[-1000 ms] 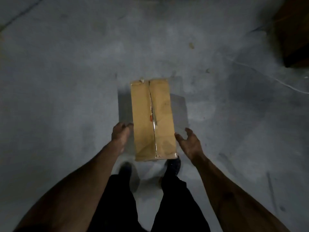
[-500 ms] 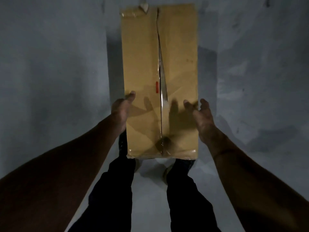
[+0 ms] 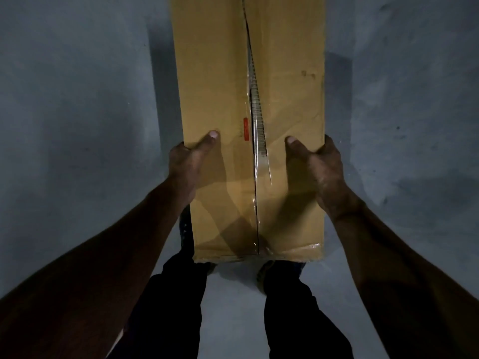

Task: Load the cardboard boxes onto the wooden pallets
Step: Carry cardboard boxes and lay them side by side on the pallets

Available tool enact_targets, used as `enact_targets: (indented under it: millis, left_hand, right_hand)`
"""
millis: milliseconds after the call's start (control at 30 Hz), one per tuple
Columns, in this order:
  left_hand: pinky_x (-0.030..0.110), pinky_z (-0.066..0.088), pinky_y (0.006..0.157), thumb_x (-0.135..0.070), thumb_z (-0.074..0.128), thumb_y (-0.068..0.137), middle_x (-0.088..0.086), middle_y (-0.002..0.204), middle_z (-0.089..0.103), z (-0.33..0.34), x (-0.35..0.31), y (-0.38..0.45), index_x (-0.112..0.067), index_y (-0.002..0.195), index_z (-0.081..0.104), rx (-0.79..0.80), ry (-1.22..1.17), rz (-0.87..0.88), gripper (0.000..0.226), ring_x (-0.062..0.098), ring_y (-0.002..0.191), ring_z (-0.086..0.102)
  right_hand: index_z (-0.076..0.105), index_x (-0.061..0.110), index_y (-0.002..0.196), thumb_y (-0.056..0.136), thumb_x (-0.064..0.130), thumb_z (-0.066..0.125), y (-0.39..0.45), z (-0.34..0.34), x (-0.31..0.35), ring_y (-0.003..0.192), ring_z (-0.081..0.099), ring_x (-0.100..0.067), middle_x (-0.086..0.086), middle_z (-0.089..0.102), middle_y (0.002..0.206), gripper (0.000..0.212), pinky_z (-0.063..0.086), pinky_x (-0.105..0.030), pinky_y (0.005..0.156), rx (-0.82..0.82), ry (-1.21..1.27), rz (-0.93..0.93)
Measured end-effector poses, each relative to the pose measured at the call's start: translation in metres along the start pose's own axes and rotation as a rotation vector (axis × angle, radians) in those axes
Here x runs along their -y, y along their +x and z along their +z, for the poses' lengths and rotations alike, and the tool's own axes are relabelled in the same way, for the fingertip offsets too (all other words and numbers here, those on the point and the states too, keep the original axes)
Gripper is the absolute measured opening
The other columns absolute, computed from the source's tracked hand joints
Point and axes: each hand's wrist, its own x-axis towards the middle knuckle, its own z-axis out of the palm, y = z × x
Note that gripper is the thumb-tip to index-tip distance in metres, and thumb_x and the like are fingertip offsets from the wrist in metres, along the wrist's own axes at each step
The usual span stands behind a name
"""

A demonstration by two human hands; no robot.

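Observation:
A long brown cardboard box (image 3: 220,73) fills the middle of the head view, its top seam taped and partly split, with a small red mark beside the seam. My left hand (image 3: 186,161) grips its left side, thumb lying on the top face and fingers hidden down the side. On the opposite edge my right hand (image 3: 318,167) grips the same way, thumb on top, fingers curled over the right edge. The box's far end runs out of the frame. No pallet is in view.
Grey concrete floor (image 3: 77,125) lies all around the box. My legs in dark trousers (image 3: 176,307) and my shoes stand just behind the box's near end. The box's shadow falls on the floor at both sides.
I have bent closer to the box, which looms much larger. Both hands went from hovering beside it to gripping its two long sides with thumbs on top.

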Motion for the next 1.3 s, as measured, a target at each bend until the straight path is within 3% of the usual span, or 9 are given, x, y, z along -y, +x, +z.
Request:
enact_targets:
  millis: [67,167,233,333,433,733,867,1133,1300]
  left_hand:
    - [0.041,0.051,0.095,-0.046,0.076,0.078,-0.003,0.101,0.07,0.002,0.0,-0.004,-0.024,0.099,0.064,-0.006,-0.002,0.04,0.032,0.019,0.1,0.064]
    - [0.043,0.052,0.092,-0.046,0.076,0.078,-0.001,0.093,0.07,0.003,-0.005,-0.016,-0.024,0.086,0.063,-0.016,0.038,0.101,0.027,0.021,0.094,0.066]
    - [0.045,0.054,0.088,-0.05,0.076,0.076,0.007,0.094,0.071,0.004,-0.011,-0.026,-0.015,0.09,0.066,-0.031,0.101,0.146,0.039,0.026,0.091,0.067]
    - [0.039,0.056,0.082,-0.061,0.076,0.07,-0.001,0.09,0.07,0.005,-0.029,-0.049,-0.023,0.088,0.065,-0.075,0.213,0.208,0.043,0.021,0.087,0.067]
    - [0.042,0.057,0.082,-0.079,0.067,0.054,-0.003,0.093,0.071,0.003,-0.059,-0.087,-0.022,0.096,0.068,-0.082,0.299,0.241,0.071,0.022,0.087,0.068]
    - [0.04,0.054,0.081,-0.077,0.064,0.067,0.003,0.101,0.068,-0.022,-0.161,-0.266,-0.018,0.101,0.061,0.021,0.612,0.528,0.069,0.03,0.093,0.065]
    - [0.041,0.054,0.081,-0.076,0.063,0.069,0.006,0.104,0.068,-0.038,-0.195,-0.354,-0.017,0.104,0.06,0.071,0.693,0.706,0.069,0.032,0.094,0.064]
    - [0.038,0.05,0.083,-0.075,0.06,0.074,0.007,0.116,0.065,-0.047,-0.218,-0.514,-0.015,0.123,0.055,0.365,0.742,1.078,0.077,0.032,0.102,0.062]
    - [0.035,0.049,0.077,-0.076,0.058,0.075,0.003,0.108,0.065,-0.024,-0.197,-0.602,-0.016,0.117,0.056,0.587,0.787,1.224,0.074,0.026,0.092,0.063]
  right_hand:
    - [0.043,0.03,0.144,0.044,0.079,0.076,-0.002,-0.004,-0.003,0.128,0.051,-0.026,0.003,0.056,0.138,0.116,0.043,-0.054,0.107,0.009,0.0,-0.038]
    - [0.044,0.03,0.143,0.051,0.076,0.074,-0.013,-0.013,-0.001,0.127,0.052,-0.025,0.004,0.057,0.136,0.108,0.042,-0.054,0.108,-0.005,-0.006,-0.047]
    - [0.045,0.029,0.143,0.062,0.07,0.076,-0.025,-0.022,0.001,0.126,0.052,-0.024,0.005,0.058,0.135,0.096,0.042,-0.053,0.108,-0.029,-0.011,-0.041]
    - [0.045,0.027,0.143,0.075,0.062,0.073,-0.047,-0.042,0.007,0.124,0.052,-0.026,0.001,0.057,0.136,0.082,0.042,-0.053,0.108,-0.087,-0.043,-0.011]
    - [0.044,0.025,0.142,0.075,0.066,0.071,-0.084,-0.069,0.024,0.122,0.053,-0.028,-0.001,0.057,0.135,0.082,0.043,-0.053,0.105,-0.164,-0.046,-0.004]
    - [0.051,0.025,0.134,0.068,0.08,0.058,-0.268,-0.168,0.089,0.112,0.058,-0.028,-0.001,0.063,0.123,0.086,0.048,-0.051,0.098,-0.45,-0.008,-0.03]
    - [0.05,0.025,0.135,0.076,0.074,0.061,-0.365,-0.205,0.103,0.111,0.057,-0.024,0.005,0.061,0.12,0.077,0.049,-0.049,0.097,-0.6,0.095,-0.054]
    - [0.044,0.029,0.14,0.076,0.078,0.057,-0.537,-0.25,0.092,0.121,0.054,-0.03,-0.002,0.057,0.134,0.082,0.047,-0.053,0.101,-0.959,0.306,0.012]
    - [0.041,0.03,0.143,0.067,0.088,0.047,-0.615,-0.28,0.057,0.122,0.053,-0.033,-0.005,0.056,0.136,0.096,0.045,-0.057,0.102,-1.156,0.428,0.103]
